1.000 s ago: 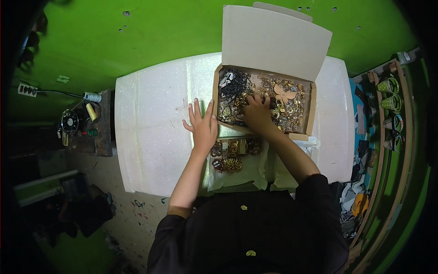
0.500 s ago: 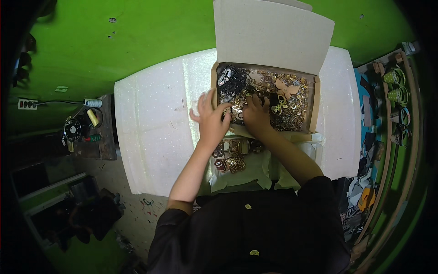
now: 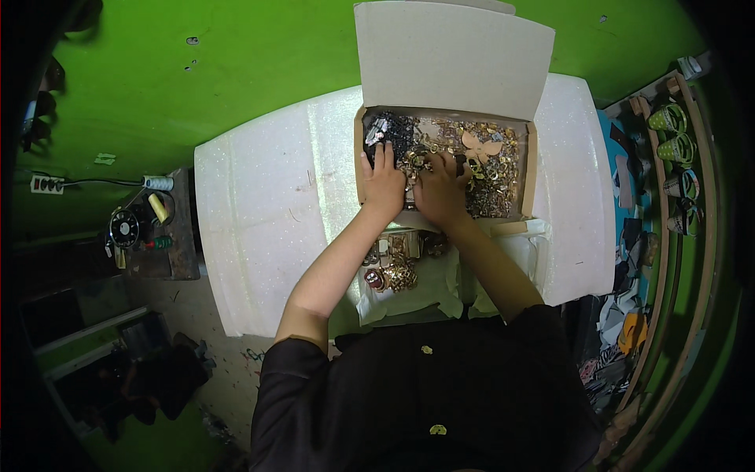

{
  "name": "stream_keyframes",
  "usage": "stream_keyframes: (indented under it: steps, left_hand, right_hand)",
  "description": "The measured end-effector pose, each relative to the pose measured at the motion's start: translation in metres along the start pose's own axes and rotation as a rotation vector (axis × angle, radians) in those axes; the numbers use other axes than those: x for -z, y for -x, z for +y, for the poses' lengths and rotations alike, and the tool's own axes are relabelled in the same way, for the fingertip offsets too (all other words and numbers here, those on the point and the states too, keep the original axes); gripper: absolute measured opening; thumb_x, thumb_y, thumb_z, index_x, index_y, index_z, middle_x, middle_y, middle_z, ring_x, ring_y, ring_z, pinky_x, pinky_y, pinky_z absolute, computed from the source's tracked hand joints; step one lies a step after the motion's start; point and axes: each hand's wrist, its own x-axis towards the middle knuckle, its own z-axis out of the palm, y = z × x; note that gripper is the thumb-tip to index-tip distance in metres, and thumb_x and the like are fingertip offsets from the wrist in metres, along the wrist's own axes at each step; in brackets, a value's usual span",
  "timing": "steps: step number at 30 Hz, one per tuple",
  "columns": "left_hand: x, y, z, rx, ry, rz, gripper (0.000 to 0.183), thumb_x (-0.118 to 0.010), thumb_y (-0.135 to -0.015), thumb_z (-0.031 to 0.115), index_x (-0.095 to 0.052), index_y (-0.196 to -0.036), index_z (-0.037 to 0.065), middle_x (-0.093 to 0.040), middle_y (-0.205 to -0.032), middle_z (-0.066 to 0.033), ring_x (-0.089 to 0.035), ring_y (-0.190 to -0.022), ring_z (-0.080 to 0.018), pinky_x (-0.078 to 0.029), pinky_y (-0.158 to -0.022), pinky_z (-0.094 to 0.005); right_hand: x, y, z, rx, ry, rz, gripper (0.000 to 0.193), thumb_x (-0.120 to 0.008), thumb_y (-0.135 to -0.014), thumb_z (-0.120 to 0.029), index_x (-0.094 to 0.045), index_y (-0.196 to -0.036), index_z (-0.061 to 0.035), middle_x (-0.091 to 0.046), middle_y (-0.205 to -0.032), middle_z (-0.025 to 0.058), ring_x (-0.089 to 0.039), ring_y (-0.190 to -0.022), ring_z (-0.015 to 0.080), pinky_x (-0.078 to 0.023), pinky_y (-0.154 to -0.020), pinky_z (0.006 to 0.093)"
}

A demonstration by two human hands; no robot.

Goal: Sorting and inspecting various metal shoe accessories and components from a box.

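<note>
Against green wall [image 3: 259, 71], on white table [image 3: 252, 197]: opened cardboard box [image 3: 531, 169], full of metal bits [image 3: 495, 197]. Left hand [image 3: 384, 191] outstretched over dark bits [image 3: 403, 130], apparently unclenched; right hand [image 3: 442, 193] curled among metal bits, grip impossible to tell. Suggest raking shallowly, spilling nothing.

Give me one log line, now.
left hand: over black pieces in box | right hand: among gold-toned pieces, hold unclear | lid: open

Green sandals [image 3: 675, 149] are seen well right of the fingers [image 3: 380, 157]; a yellow spool [image 3: 158, 208] and socket strip [image 3: 47, 185], well left.
</note>
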Motion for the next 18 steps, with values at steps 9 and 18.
stream_keyframes:
  steps: [9, 18]
  left_hand:
    - [0.011, 0.009, -0.002, -0.011, 0.123, 0.069, 0.015, -0.064, -0.075, 0.02, -0.072, -0.081, 0.009, -0.032, -0.144, -0.0201, -0.024, -0.135, -0.0357, -0.009, -0.107, -0.0614]
    - [0.054, 0.056, -0.01, 0.122, 0.524, 0.335, 0.013, -0.069, -0.073, 0.025, -0.074, -0.079, 0.014, -0.033, -0.143, -0.0203, -0.022, -0.134, -0.038, -0.001, -0.099, -0.0692]
  right_hand:
    - [0.015, -0.01, 0.011, -0.217, -0.263, 0.276, 0.01, -0.061, -0.078, -0.019, -0.066, -0.08, -0.011, -0.055, -0.112, 0.007, -0.04, -0.116, 0.0279, -0.017, -0.095, 0.0497]
    - [0.078, 0.011, 0.008, -0.187, -0.302, 0.401, 0.013, -0.064, -0.081, -0.02, -0.069, -0.089, -0.0101, -0.056, -0.111, 0.0068, -0.039, -0.114, 0.026, -0.017, -0.095, 0.0443]
